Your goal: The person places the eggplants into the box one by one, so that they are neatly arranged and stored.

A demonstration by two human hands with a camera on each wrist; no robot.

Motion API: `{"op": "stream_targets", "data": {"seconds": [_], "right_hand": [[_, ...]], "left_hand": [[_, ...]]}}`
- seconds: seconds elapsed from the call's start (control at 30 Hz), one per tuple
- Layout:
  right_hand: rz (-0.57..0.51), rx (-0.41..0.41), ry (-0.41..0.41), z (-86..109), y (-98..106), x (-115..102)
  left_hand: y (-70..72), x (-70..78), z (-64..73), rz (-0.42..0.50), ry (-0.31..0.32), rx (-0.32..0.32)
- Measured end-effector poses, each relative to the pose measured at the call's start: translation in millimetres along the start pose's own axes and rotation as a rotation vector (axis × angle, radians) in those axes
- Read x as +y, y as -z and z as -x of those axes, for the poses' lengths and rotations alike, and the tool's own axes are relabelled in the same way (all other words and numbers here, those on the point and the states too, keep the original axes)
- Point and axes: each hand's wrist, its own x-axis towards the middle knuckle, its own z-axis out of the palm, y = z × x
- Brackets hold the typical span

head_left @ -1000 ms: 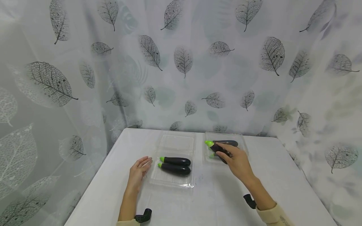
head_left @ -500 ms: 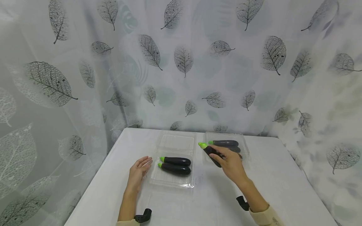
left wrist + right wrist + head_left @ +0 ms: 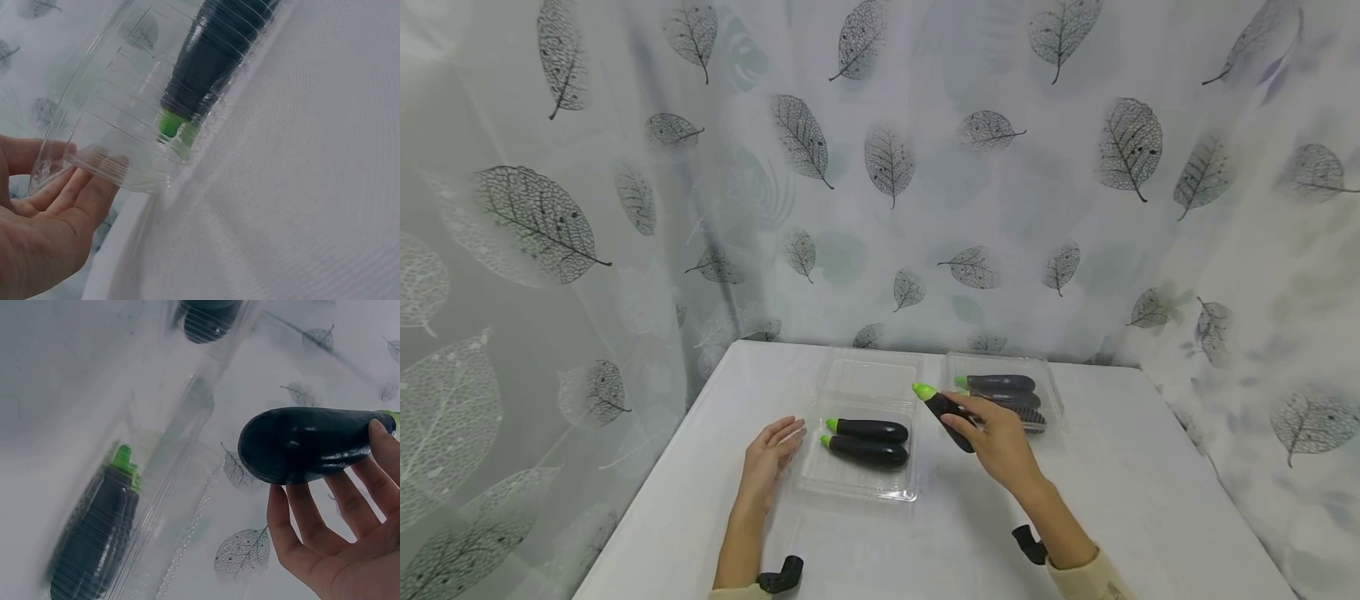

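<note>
My right hand (image 3: 1000,442) grips a glossy black eggplant (image 3: 951,417) with a bright green stem end, raised between the two clear boxes. In the right wrist view thumb and fingers hold this eggplant (image 3: 300,447) near its green end, its round end free. At the left side of an open clear plastic container (image 3: 857,490) is my left hand (image 3: 767,457). The left wrist view has the thumb and fingers (image 3: 81,197) at the container's rim corner, partly seen through the plastic. Two eggplants (image 3: 867,451) lie side by side inside, green ends left.
A second clear plastic box (image 3: 1052,392) stands at the back right; more eggplants (image 3: 1000,383) lie in it, one partly behind my right hand. The white table (image 3: 1112,483) is backed by a leaf-patterned curtain (image 3: 887,233).
My right hand has carried the eggplant leftward and toward me, out from over the right box, uncovering the eggplants there. The left hand and left container have stayed put.
</note>
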Motion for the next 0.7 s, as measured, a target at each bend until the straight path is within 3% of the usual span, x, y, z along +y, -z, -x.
{"op": "stream_targets", "data": {"seconds": [0.37, 0.7], "right_hand": [[-0.070, -0.018, -0.036, -2.9, -12.3, -7.3], [-0.117, -0.039, -0.015, -7.6, -30.3, -17.6]], "left_hand": [[-0.2, -0.4, 1.2, -0.007, -0.008, -0.001], [-1.8, 1.0, 2.4, -0.006, -0.019, 0.000]]}}
